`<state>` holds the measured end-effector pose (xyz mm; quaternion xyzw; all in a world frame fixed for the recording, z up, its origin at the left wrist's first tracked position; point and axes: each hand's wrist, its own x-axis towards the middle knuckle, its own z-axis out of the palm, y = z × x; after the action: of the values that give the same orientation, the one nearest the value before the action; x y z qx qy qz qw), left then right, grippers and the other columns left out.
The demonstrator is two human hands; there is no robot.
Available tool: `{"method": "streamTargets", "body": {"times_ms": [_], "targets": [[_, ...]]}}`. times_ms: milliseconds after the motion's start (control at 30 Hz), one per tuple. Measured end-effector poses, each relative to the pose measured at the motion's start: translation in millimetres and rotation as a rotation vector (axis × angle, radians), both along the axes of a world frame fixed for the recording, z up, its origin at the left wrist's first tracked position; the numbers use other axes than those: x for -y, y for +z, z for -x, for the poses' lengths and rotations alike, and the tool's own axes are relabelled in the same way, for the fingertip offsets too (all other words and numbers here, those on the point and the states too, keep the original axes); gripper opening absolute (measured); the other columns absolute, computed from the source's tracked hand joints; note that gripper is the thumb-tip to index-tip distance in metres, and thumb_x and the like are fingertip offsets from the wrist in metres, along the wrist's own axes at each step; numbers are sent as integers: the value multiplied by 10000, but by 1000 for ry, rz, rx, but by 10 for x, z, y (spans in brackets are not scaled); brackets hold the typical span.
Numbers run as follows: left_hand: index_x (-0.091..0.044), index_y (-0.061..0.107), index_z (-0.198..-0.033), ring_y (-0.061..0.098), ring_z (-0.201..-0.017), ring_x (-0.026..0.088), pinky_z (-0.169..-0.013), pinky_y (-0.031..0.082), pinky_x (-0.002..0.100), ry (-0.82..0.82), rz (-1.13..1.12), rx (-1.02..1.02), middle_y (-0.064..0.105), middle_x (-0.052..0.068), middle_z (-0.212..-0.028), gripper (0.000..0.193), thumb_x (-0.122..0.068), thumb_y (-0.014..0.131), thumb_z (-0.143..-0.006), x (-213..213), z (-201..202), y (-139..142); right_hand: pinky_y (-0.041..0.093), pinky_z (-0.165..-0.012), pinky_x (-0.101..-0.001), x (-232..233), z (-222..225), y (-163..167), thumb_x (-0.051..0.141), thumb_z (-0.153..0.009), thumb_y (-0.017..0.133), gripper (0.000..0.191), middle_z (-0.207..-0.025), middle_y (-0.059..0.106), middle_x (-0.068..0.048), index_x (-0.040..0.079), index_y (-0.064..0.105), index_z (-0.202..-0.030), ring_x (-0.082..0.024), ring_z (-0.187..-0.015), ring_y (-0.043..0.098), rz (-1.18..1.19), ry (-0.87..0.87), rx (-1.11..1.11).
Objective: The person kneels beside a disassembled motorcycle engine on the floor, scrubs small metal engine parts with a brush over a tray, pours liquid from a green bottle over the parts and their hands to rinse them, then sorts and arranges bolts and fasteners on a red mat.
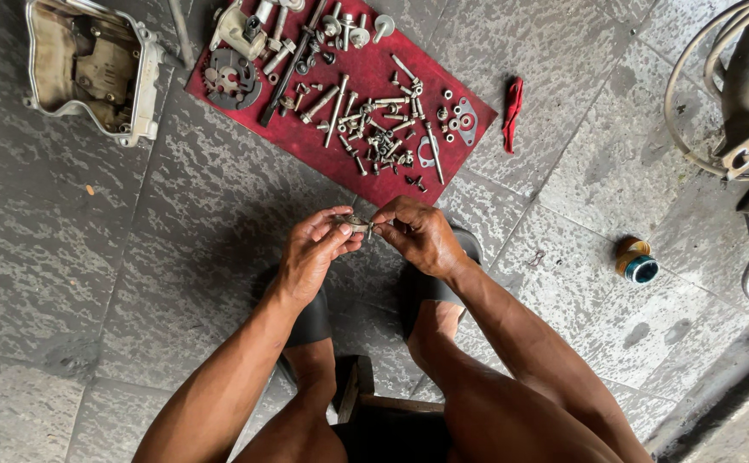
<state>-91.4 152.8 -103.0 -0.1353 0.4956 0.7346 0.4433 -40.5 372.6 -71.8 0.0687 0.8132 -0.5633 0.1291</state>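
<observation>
Stool: wooden stool [366, 396] is sitting nearest the camera, between the person's bare legs, on the grey tiled floor [74, 257].
Sandals: black sandals [465, 244] are resting flat on the floor, just beyond the knees.
Left hand: left hand [310, 253] is pinching one end of a small metal part [356, 225], thumb and fingers pressed together on it.
Right hand: right hand [422, 233] is gripping the other end of the same part, its grip closed around it with the fingertips.
Small metal part: it is being held in the air between both hands, above the floor and just short of the near edge of the red cloth [340, 129].
Tin: small round tin [637, 261] is standing on the floor to the right, well apart from the hands.
Red cloth: it is lying spread on the floor beyond the hands, carrying many bolts and screws [374, 129], washers and a round toothed plate [230, 79] near its far left corner.
Red rag: small red rag [513, 113] is lying on the floor just beside the cloth's right edge.
Engine cover: grimy metal engine cover [91, 64] is lying open side up on the floor, far left.
Machine: part of a machine with hoses [743, 94] is showing at the far right.
</observation>
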Motion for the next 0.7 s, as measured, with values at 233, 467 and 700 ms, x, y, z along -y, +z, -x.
{"method": "streamTargets", "body": {"times_ms": [233,467,700], "targets": [[21,592,-1334,702,-947,164,-892,595,337,-17,8,-9,730,124,-1075,396,-149,645,-980,19,-4,-8,495,-622,-292,28,4,35,73,-924,764,128,-899,676,-37,62,741,-1049,-125,-715,618,-6,-10,35],[22,594,-1322,702,-950,166,-882,588,329,-18,-8,8,727,124,-1083,392,-128,654,-965,7,-43,-33,518,-650,-289,35,-73,3,71,-923,746,156,-928,685,-26,64,735,-1079,-107,-758,648,53,-28,43],[19,596,-1317,697,-957,162,-876,588,329,8,-2,10,713,108,-1071,381,-110,652,-962,4,-66,-45,529,-717,-244,2,-177,-227,33,-985,692,158,-945,687,-24,13,678,-1141,-80,-822,630,416,-242,250]]}}
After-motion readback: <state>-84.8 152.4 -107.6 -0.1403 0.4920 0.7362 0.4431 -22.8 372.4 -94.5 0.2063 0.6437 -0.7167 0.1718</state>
